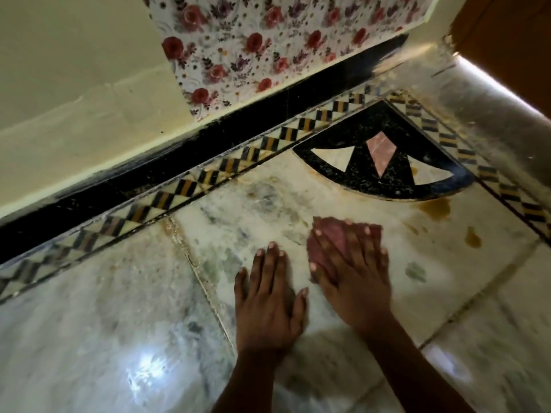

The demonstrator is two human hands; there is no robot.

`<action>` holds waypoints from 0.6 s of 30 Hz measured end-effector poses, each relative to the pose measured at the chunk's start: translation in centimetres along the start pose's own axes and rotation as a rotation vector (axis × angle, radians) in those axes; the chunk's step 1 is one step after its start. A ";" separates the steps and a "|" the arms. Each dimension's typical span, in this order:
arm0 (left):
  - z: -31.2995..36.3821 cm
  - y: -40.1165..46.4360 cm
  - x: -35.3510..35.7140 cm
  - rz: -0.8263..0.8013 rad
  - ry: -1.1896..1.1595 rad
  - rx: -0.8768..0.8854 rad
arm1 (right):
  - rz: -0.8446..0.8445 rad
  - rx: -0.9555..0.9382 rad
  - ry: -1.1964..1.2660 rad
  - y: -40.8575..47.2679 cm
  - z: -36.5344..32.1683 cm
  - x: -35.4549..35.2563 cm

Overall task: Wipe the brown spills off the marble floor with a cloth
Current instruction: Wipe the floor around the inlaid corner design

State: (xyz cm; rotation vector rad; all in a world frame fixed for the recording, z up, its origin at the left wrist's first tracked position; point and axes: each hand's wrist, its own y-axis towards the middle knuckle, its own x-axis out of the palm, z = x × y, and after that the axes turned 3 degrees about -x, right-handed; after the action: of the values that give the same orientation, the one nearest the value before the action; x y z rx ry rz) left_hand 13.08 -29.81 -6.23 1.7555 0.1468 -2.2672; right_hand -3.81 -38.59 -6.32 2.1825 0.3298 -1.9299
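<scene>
A pinkish-red cloth [328, 234] lies flat on the white marble floor [119, 323]. My right hand [351, 272] presses down on it with spread, straight fingers and is blurred by motion. My left hand [268, 296] rests flat on the bare floor just left of the cloth, fingers straight. A brown spill [435, 208] sits to the right, beside the black inlay. A smaller brown drop [472, 238] lies below and right of it. Faint brown smears run along the inlay's curved edge [357, 195].
A black quarter-circle inlay [384, 150] with white and pink pieces fills the floor corner. A checkered border strip [208, 177] and black skirting [149, 174] run along the cream wall. A floral panel [253, 49] stands above. A wooden door [507, 40] is at top right.
</scene>
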 end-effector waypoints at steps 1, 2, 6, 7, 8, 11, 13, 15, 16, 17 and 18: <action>-0.1 0.1 -0.1 -0.002 0.009 -0.022 | 0.011 0.018 0.010 -1.0 1.1 -0.3; -0.1 0.1 -0.2 -0.008 0.019 -0.043 | 0.020 0.080 0.033 -1.4 2.0 -0.4; 0.4 0.3 0.0 -0.036 0.037 -0.064 | 0.105 0.469 0.153 5.2 0.7 0.2; 0.3 0.2 0.0 -0.043 0.035 -0.064 | 0.101 0.490 0.189 7.6 -0.6 0.3; 0.1 0.2 -0.1 -0.055 0.029 -0.065 | 0.063 0.446 0.185 9.6 -1.9 0.3; 0.0 0.2 -0.2 -0.086 0.024 -0.075 | -0.101 0.122 0.059 10.1 -3.8 0.3; 0.1 0.2 -0.2 -0.102 0.024 -0.074 | -0.037 -0.023 0.008 6.8 -2.5 -0.3; 0.1 0.3 -0.3 -0.104 0.023 -0.064 | -0.072 -0.013 -0.004 4.0 0.3 -0.8; 0.2 0.4 -0.3 -0.102 0.017 -0.062 | -0.096 0.060 0.010 4.0 1.7 -1.1; 0.2 0.4 -0.4 -0.095 0.014 -0.063 | -0.084 0.172 0.032 4.8 2.5 -1.3; 0.3 0.4 -0.3 -0.088 0.015 -0.064 | -0.046 0.290 0.071 6.5 2.7 -1.2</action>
State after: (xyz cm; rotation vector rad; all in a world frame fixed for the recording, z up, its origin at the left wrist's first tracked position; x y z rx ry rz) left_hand 13.04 -30.22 -5.81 1.7667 0.3025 -2.2830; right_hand -4.56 -45.64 -5.37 2.4463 0.1169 -2.0389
